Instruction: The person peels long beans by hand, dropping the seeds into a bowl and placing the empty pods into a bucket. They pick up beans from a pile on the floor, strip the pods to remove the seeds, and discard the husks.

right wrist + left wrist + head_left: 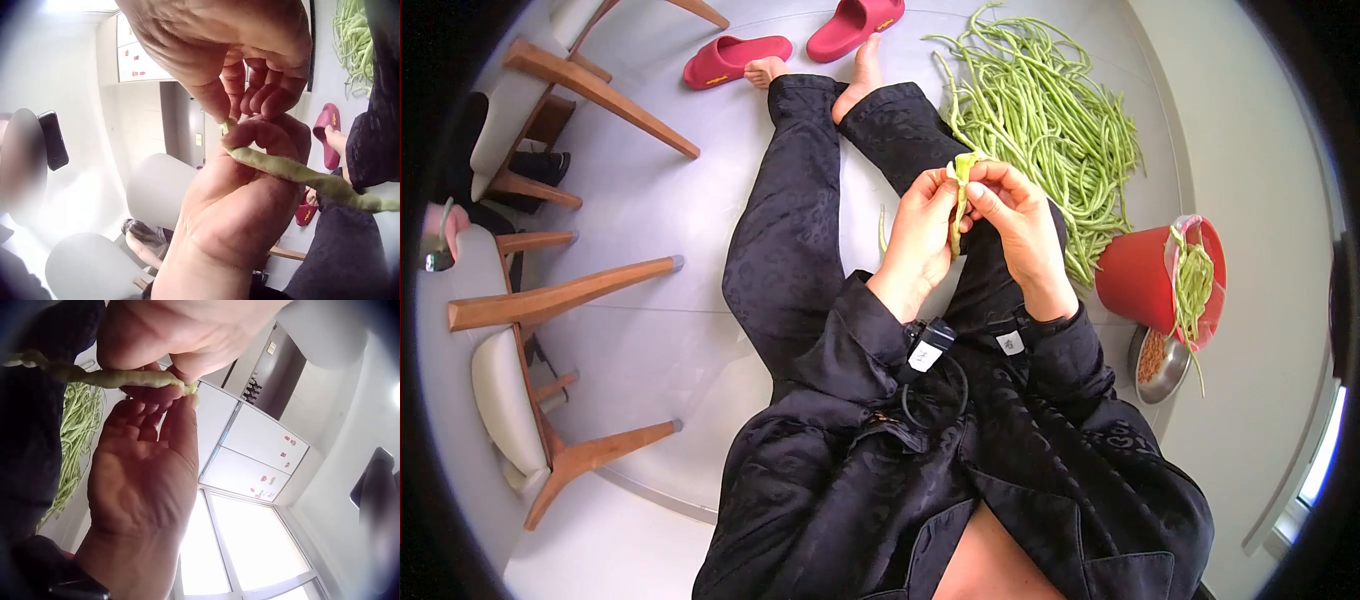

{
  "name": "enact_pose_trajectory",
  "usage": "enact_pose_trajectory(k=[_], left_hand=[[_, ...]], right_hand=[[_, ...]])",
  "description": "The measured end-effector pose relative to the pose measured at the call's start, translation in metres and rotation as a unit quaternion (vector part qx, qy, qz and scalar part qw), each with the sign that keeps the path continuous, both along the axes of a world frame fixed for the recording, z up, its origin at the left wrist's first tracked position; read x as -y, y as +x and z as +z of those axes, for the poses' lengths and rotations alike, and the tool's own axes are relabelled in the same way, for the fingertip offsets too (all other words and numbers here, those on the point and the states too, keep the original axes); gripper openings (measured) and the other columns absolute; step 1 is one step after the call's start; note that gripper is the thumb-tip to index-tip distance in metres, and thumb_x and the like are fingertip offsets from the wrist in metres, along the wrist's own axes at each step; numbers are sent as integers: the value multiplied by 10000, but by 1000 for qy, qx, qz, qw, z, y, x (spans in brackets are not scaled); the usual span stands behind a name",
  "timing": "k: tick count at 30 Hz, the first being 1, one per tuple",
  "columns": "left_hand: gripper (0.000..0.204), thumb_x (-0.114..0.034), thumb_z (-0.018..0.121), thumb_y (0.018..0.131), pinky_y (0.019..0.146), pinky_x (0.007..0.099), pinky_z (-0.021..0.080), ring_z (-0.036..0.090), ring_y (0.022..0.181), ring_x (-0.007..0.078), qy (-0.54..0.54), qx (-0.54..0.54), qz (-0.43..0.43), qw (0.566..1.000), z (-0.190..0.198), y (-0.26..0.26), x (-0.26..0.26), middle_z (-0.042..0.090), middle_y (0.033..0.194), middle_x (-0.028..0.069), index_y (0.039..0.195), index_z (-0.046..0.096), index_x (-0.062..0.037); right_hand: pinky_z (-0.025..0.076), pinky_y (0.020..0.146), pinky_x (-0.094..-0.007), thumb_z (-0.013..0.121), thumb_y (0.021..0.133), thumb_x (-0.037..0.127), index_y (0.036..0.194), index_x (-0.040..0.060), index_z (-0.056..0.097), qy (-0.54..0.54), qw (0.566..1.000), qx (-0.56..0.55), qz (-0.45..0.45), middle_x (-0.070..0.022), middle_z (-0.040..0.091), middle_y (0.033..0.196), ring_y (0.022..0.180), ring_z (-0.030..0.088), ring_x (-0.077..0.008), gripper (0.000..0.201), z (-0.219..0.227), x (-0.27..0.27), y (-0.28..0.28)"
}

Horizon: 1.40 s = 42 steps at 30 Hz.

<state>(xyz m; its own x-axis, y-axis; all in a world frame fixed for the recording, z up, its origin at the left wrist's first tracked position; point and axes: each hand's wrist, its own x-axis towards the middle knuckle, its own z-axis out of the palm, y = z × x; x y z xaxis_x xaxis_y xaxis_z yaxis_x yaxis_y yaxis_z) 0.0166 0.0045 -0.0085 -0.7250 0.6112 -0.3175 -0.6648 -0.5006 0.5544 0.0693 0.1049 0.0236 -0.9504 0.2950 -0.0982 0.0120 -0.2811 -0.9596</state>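
A pale green long bean [958, 215] is held between both hands over the lap, its top end split wide in the head view. My left hand [922, 225] grips it, thumb and curled forefinger at one end, and the lumpy pod [300, 172] trails across the palm in the right wrist view. My right hand [1018, 225] meets the left at that end; its thumb and fingers pinch the tip, the other fingers loosely curled. In the left wrist view the pod [119, 378] runs out to the left, below the left hand [187, 331].
A big pile of long beans [1040, 120] lies on the floor beside the legs. Right of it are a red bucket [1135, 275] with limp pods [1194, 280] at its mouth and a metal bowl [1175, 380] of brown beans. Red slippers [740, 60] and wooden-legged chairs [590, 285] are around.
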Motion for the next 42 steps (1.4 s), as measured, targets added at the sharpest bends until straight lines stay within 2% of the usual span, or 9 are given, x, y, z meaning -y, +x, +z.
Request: enact_pose_trajectory(k=[10,14,16,18,21,26,32,36,42], left_hand=[[130,-207,491,897,512,173,323,368,585,23,-100,-135,146,975,15,-10,10,415,699,-53,896,478,-78],[96,-107,559,851,519,159,308,353,585,16,-113,-290,117,943,53,20,15,392,691,-58,897,481,-78],[288,-90,674,755,561,167,302,327,618,40,-174,-447,94,872,51,22,13,351,726,-49,978,493,-69],[387,-110,711,709,545,184,301,312,589,74,-251,-570,112,774,66,19,6,324,703,-26,1025,492,-66],[354,-125,726,688,512,214,316,345,569,101,-287,-587,187,733,66,10,-6,350,692,4,978,533,-61],[169,-143,691,721,493,242,341,411,549,102,-282,-586,77,756,50,1,12,411,656,14,797,578,-43],[220,-211,695,736,530,226,366,432,607,49,-211,-362,-377,826,16,-2,71,468,636,-26,755,552,-45],[287,-258,632,813,590,182,365,406,661,31,-104,-345,-94,928,9,-6,44,444,754,-56,936,482,-48],[279,-238,679,777,604,175,380,420,673,29,-110,-267,-32,957,-4,-6,8,465,761,-49,898,490,-71]], right_hand=[[453,636,-216,574,838,88,945,12,530,26,985,-94,-142,-24,554,848,747,523,-82,139,21,-25,-9],[463,559,-215,538,841,24,953,8,522,190,907,-224,-302,-76,570,883,715,538,-105,114,76,-39,-2],[411,539,-202,467,887,58,1009,29,505,246,841,-291,-383,-129,571,1006,779,539,-123,132,110,-33,6],[383,516,-203,451,891,53,1034,29,498,198,845,-343,-358,-143,566,1013,774,533,-125,153,126,-29,17],[413,469,-207,475,869,29,999,-6,480,164,884,-306,-313,-147,581,942,652,532,-115,135,125,-16,16],[492,571,-235,518,860,75,995,1,490,31,965,-178,-189,-122,577,905,664,552,-114,156,91,-7,18],[476,635,-221,555,854,129,938,42,505,-74,995,-29,-64,-72,578,884,704,545,-91,131,33,-21,15],[455,641,-206,573,847,144,929,49,525,-90,995,35,-1,-28,581,854,714,534,-72,133,2,-1,8],[434,598,-190,574,848,148,937,40,538,-121,992,33,-11,1,566,810,641,504,-58,145,-14,-3,6]])
